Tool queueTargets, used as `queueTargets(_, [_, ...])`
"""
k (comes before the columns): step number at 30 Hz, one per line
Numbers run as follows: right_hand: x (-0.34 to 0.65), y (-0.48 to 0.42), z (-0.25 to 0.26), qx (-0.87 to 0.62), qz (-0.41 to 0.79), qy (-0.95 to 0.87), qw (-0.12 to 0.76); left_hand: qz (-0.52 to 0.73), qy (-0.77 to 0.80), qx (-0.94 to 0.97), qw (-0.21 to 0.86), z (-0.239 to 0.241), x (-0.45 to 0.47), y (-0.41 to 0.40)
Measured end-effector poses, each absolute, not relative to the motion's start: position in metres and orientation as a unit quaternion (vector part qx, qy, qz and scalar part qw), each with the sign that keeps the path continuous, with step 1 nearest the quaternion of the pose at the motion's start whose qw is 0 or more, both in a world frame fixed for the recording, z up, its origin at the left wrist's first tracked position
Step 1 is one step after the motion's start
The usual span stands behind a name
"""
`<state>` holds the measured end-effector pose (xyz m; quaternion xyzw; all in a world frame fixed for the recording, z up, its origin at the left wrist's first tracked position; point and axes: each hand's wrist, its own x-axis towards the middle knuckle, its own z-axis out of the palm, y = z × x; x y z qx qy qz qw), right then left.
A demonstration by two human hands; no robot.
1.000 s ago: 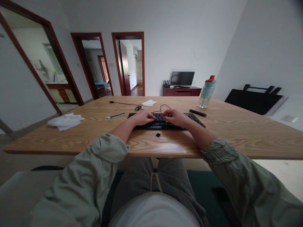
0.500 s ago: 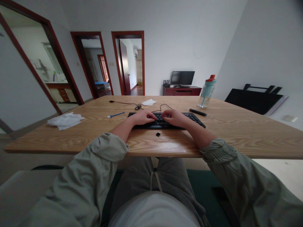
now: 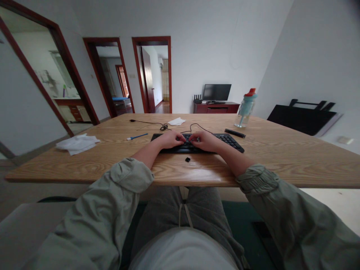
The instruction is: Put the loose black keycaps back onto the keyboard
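Observation:
A black keyboard lies on the wooden table in front of me. My left hand rests over its left half, fingers curled and thumb close to the fingertips on the keys. From the other side, my right hand bends over the middle keys, its thumb and forefinger brought together near the left fingertips. Whatever is between the right fingertips is too small to tell. Just in front of the keyboard's near edge sits a small black piece, perhaps a keycap.
To the left are a blue-handled brush and white tissues. Behind the keyboard lie a black cable and another tissue. A black stick-shaped object and a bottle with a red top are on the right.
My right hand has shifted slightly left along the keyboard, nearer to my left hand. The left hand has barely moved, and the small black piece stays where it was.

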<state>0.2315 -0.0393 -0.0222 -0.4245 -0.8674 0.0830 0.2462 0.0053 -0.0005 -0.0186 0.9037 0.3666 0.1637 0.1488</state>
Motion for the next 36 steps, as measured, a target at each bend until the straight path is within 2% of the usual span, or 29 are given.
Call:
queueTargets(6, [0.227, -0.035, -0.029, -0.367, 0.055, -0.901, 0.225, 0.153, 0.357, 0.912, 0.127, -0.018, 0.006, -0.001])
queueTargets(15, [0.221, -0.038, -0.026, -0.419, 0.039, -0.884, 0.205, 0.156, 0.378, 0.909, 0.079, -0.019, 0.010, 0.002])
queueTargets(26, [0.217, -0.037, -0.027, -0.383, -0.011, -0.902, 0.197, 0.187, 0.411, 0.887, 0.095, -0.016, 0.003, 0.001])
queueTargets(36, [0.218, -0.037, -0.030, -0.410, -0.042, -0.890, 0.196, 0.200, 0.406, 0.887, 0.095, -0.016, 0.002, 0.001])
